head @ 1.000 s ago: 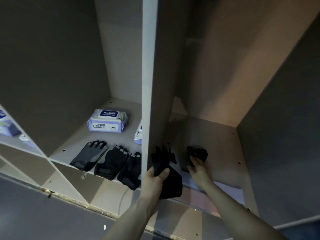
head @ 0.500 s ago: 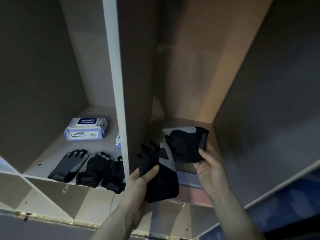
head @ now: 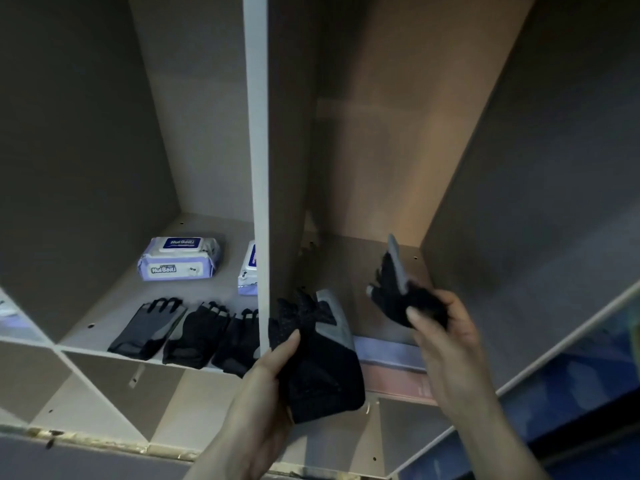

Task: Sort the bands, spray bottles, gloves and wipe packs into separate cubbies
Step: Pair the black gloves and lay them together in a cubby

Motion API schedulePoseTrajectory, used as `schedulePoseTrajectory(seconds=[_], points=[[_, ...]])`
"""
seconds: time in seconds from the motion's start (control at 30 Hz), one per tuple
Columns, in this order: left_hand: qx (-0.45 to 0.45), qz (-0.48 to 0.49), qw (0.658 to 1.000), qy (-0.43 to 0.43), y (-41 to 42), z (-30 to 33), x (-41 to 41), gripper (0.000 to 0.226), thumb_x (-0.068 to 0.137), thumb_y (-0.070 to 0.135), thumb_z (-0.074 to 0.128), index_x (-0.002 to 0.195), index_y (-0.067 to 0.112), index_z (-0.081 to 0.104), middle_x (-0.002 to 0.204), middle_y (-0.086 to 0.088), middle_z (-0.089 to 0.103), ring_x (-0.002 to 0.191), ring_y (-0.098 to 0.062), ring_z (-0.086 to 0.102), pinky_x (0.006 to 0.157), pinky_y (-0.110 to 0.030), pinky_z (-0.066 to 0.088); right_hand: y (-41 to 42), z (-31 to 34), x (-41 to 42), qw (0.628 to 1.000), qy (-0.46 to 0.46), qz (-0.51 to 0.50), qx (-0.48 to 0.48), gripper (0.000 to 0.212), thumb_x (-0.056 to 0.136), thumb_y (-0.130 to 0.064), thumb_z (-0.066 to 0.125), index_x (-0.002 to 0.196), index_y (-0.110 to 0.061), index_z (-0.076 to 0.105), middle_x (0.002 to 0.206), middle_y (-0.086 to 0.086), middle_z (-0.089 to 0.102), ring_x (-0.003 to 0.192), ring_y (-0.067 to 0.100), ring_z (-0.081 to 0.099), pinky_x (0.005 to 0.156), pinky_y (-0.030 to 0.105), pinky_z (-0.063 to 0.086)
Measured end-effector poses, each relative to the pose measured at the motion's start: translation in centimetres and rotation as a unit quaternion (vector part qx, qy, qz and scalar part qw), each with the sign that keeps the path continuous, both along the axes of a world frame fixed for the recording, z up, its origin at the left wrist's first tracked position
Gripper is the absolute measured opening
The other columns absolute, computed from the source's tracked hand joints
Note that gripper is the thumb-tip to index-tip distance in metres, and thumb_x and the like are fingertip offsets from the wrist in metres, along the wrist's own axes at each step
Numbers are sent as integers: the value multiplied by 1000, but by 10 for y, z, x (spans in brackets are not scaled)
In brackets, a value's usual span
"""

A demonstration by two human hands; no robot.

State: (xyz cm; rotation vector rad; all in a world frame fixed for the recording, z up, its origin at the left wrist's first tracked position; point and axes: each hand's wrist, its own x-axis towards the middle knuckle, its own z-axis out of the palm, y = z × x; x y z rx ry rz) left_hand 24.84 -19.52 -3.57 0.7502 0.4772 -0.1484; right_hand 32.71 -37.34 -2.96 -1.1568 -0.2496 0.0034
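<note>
Gripping a black-and-grey glove point(head: 318, 362) at the front edge of the right cubby point(head: 349, 282), the left hand point(head: 266, 386) has its thumb laid across the palm side of the fabric and its fingers curled behind, so the glove hangs with its cuff down and its fingers pointing up against the white divider point(head: 258, 168). Just to the right and a little higher, the right hand point(head: 446, 337) pinches a second glove point(head: 398, 289) by its cuff, holding it above the floor of that same cubby; its grey back panel is turned edge-on and the view is blurred there. The two gloves are near each other but apart.

On the other side of the divider, in the left cubby point(head: 114, 299), three more gloves point(head: 194, 334) lie flat in a row along the front edge, side by side and overlapping slightly. Behind them sit a purple-and-white wipe pack point(head: 178, 259) and a second wipe pack point(head: 249, 268), which is half hidden by the divider
</note>
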Motion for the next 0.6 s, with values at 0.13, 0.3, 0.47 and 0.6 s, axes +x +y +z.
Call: schedulePoseTrajectory(seconds=[0.13, 0.3, 0.47, 0.6], points=[[-41, -37, 998, -37, 3, 3, -2, 43, 87, 35, 53, 115, 6, 68, 113, -20, 69, 103, -37, 66, 88, -59, 51, 14, -17, -21, 939, -193, 50, -282, 22, 76, -10, 63, 81, -30, 69, 135, -10, 54, 133, 12, 44, 104, 30, 42], [21, 0, 997, -71, 3, 0, -4, 27, 85, 2, 58, 111, 2, 66, 106, -22, 71, 90, -36, 70, 71, -51, 59, 15, -22, -37, 942, -150, 141, -264, 45, 79, 0, 57, 111, -29, 68, 146, -12, 43, 140, 10, 34, 108, 31, 39], [45, 12, 996, -73, 6, -2, -5, 25, 83, -3, 58, 106, 0, 67, 106, -23, 70, 96, -38, 68, 88, -58, 51, 20, -21, -41, 964, 185, 183, 47, 98, 55, -38, 86, 142, -20, 43, 140, 2, 54, 131, 20, 49, 99, 44, 47], [46, -3, 997, -61, 6, 0, -6, 29, 90, 11, 56, 116, 4, 65, 112, -18, 70, 104, -32, 67, 95, -49, 51, 32, -18, -47, 958, 227, 170, 40, 45, 86, -26, 65, 126, -7, 60, 131, 15, 59, 124, 30, 54, 107, 46, 41]])
